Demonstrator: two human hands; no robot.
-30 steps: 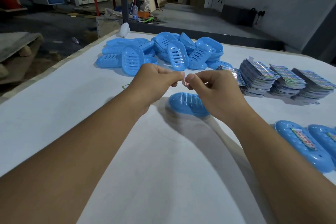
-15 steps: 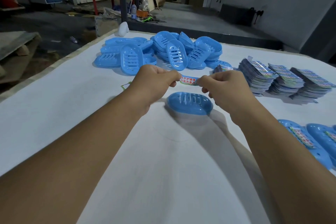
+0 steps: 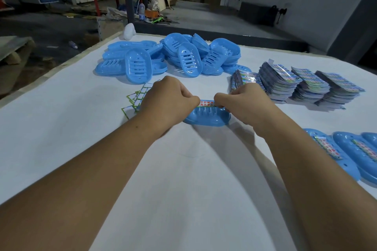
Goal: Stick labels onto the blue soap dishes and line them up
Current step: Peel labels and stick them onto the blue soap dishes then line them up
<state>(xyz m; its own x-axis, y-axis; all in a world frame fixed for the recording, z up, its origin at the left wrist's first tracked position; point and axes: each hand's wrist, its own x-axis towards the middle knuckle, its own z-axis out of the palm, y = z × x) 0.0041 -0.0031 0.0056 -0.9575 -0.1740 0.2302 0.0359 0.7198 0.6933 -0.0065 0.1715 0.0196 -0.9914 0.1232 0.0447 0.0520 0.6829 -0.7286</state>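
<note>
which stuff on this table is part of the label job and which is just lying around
In the job:
- label, pinched by left hand and right hand
- soap dish under it
- unlabelled dish pile
- label stacks
- labelled dishes

Lying about:
- peeled backing sheets
- white object at the table's far edge
- bottle on the floor beyond
</note>
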